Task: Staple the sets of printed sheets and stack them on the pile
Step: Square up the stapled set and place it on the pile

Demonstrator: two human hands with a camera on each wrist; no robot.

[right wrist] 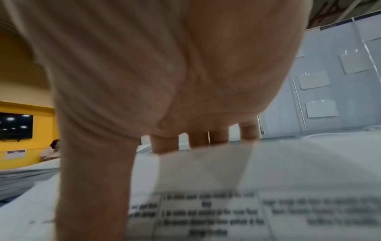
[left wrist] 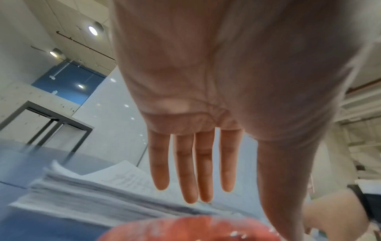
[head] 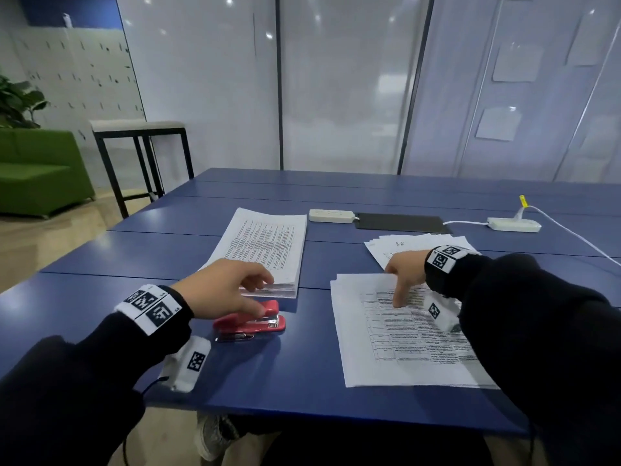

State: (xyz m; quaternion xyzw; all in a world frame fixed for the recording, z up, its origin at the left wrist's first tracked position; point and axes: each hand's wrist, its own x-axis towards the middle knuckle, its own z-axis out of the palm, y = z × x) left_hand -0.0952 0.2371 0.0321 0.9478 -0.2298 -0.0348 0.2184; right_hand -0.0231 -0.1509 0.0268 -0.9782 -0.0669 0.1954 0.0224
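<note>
A red stapler [head: 250, 322] lies on the blue table [head: 235, 381] at the near left. My left hand [head: 262, 297] hovers just over it, fingers [left wrist: 193, 171] straight and spread, thumb close to the stapler's top. Beyond it sits a thick pile of printed sheets [head: 265, 247]. On the right lies a set of printed sheets [head: 403, 348] with tables of text. My right hand [head: 395, 285] holds its far edge: the thumb [right wrist: 92, 179] presses on top, and the fingertips are hidden behind the raised paper edge [right wrist: 206, 163].
A fan of loose sheets [head: 420, 245] lies behind the right hand. Further back are two white power strips [head: 331, 216] [head: 514, 225], a black mat [head: 403, 223] and a white cable [head: 578, 237]. A tall stool [head: 141, 156] and green sofa [head: 37, 173] stand off the table's left.
</note>
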